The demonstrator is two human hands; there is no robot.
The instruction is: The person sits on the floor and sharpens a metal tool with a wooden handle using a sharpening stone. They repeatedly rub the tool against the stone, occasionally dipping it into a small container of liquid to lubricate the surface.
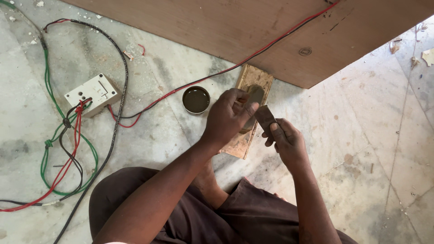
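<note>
I sit on a stone floor. My right hand (287, 141) holds a flat dark metal blade (264, 118) by its lower end, tilted toward the left. My left hand (229, 115) hovers over the blade's upper end with its fingertips touching it. Under both hands lies a narrow wooden block (249, 81) with a dark oval sharpening stone (256, 94) set into it. A small round tin (195, 99) holding dark liquid stands just left of the block.
A large plywood sheet (253, 27) lies across the top, with a red and black wire (280, 37) running over it. A white switch box (91, 94) with tangled green, red and black wires (68, 149) sits at left. Debris is scattered on the floor.
</note>
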